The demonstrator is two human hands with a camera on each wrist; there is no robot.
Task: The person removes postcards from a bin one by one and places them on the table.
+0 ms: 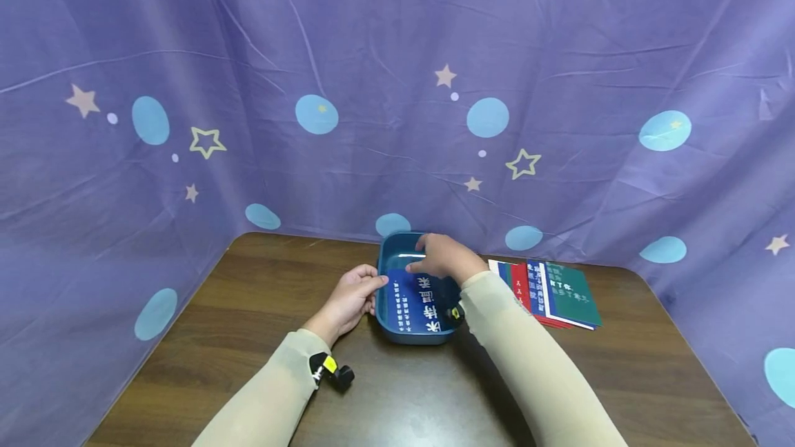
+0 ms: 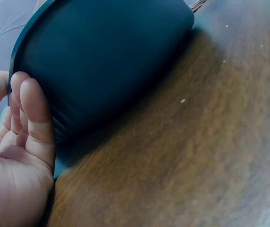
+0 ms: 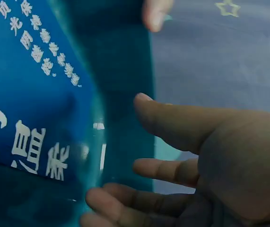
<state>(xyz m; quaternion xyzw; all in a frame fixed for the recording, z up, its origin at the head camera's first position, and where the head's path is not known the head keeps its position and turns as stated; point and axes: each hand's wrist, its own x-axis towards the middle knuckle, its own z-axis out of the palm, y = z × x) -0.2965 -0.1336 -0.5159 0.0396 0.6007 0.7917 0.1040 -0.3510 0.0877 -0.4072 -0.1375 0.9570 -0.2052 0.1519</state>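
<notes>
A dark teal plastic bin (image 1: 397, 336) stands on the table, with a blue card (image 1: 406, 302) bearing white lettering lying inside it. My left hand (image 1: 354, 295) grips the bin's left rim, its thumb at the rim and its fingers against the outer wall. The left wrist view shows those fingers close up on the bin's side (image 2: 106, 56). Over the right part of the bin is my right hand (image 1: 444, 257), fingers spread and holding nothing. Seen from the right wrist, the card (image 3: 35, 99) lies beyond the right hand's fingertips (image 3: 146, 111).
To the right of the bin lies a fanned pile of printed cards, among them a green card (image 1: 577, 295) and a red card (image 1: 520, 288). The wooden table (image 1: 248, 336) backs onto a purple curtain (image 1: 385, 88) with stars and spots.
</notes>
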